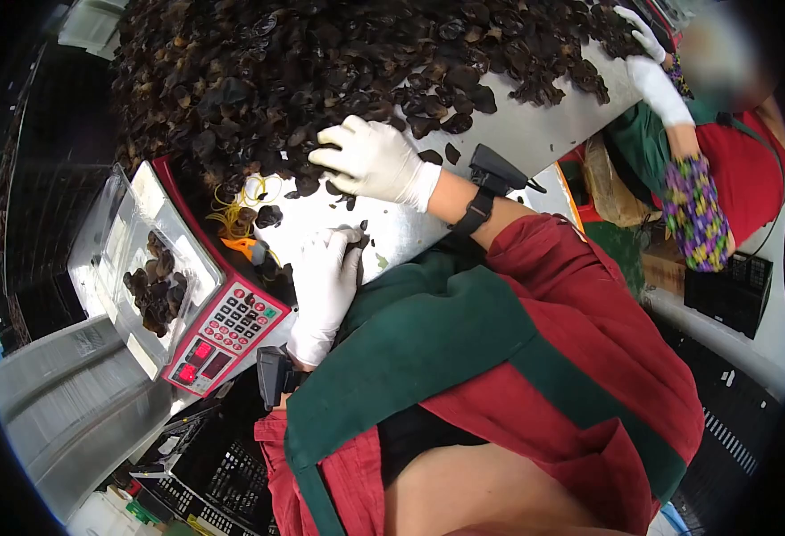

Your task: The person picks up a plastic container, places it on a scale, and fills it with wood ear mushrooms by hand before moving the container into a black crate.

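My left hand (323,279), in a white glove, rests low on the metal table beside the scale. Its fingers are bent towards the thumb, and a small dark piece of wood ear mushroom (358,239) shows between them. Farther forward, my gloved right hand (370,163) is at the near edge of a large heap of dark wood ear mushrooms (258,85). Its fingers are apart and slightly curled, with nothing visible gripped. Loose mushroom bits lie on the bare metal (410,223) between and around both hands.
A red digital scale (232,317) at left carries a clear tray (129,259) with some mushrooms. Yellow rubber bands (236,210) and an orange-handled tool (245,247) lie beside it. A co-worker's gloved hand (659,89) is at the far right, above a black crate (727,290).
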The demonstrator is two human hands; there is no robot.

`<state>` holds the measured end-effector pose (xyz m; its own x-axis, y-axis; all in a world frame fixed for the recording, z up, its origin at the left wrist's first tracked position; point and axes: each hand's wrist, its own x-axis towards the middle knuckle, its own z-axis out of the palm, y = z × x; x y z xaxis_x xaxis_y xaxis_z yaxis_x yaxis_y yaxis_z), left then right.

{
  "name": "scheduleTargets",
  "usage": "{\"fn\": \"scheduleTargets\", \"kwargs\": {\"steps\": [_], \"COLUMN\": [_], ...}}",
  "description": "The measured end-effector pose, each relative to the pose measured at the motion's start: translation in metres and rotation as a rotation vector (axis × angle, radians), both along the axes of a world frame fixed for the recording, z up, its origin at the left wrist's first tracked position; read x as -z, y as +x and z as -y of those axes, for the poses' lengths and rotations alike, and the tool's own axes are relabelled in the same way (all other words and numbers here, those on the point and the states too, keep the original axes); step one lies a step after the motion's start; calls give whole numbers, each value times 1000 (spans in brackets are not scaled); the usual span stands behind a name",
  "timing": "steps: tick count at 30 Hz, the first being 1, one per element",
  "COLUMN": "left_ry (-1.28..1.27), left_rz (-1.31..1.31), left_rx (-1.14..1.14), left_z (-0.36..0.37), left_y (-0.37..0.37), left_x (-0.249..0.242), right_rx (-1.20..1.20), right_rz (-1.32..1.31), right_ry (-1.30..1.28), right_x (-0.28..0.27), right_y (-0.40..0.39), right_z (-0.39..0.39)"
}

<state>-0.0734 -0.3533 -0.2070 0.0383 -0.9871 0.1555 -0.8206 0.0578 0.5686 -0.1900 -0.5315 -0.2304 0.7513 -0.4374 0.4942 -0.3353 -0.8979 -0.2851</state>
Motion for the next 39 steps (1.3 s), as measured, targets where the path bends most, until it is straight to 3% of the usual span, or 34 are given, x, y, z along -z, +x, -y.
{"fn": "scheduleTargets", "kwargs": {"steps": [3, 7, 8, 9, 11, 12, 13, 16, 18, 21, 22, 25, 29, 32, 33, 35, 37, 39], "left_ry": [-3, 10, 7, 1, -69, -131, -182, -288, -386, -569, -564, -301, -441, -451, -427, -434, -493, -538], "left_rz": [17, -2, 0, 1, -17, -34, -36, 52, 135, 220, 290, 274, 262, 14, -19, -231, -265, -184], "left_rx": [-14, 15, 4, -6, -13, -24, -44, -135, -238, -480, -566, -596, -605, -497, -482, -518, -543, -613], "left_z": [-2, -5, -7, -7, -9, -10, -12, -26, -39, -53, -55, -60, -52, -35, -31, -21, -19, -24], "left_y": [1, 5, 7, 8, 12, 15, 18, 38, 61, 108, 123, 160, 145, 136, 137, 129, 136, 148], "left_x": [0, -2, -6, -12, -27, -37, -47, -86, -104, -110, -108, -100, -115, -127, -130, -143, -149, -145], "right_rx": [89, 148, 220, 253, 198, 303, 158, 170, -63, 25, -102, -166, -303, -124, -249, -124, -414, -482], "right_rz": [151, 399, 377, 422, 549, 542, 668, 819, 952, 897, 902, 853, 783, 603, 501, 399, 403, 280], "right_ry": [98, 503, 779, 794, 1171, 1283, 1471, 1667, 1999, 1924, 2083, 2152, 2154, 1815, 1917, 1955, 1956, 1681], "right_x": [7, -4, -19, -16, -23, -35, -33, -30, -22, -55, -38, -57, -70, -116, -117, -162, -158, -157], "right_y": [-3, -3, -6, -5, -7, -12, -16, -19, -21, -5, 2, 20, 65, 109, 122, 148, 177, 197], "right_z": [14, 38, 40, 50, 67, 67, 74, 81, 87, 66, 77, 62, 42, 1, -1, -35, -46, -54]}}
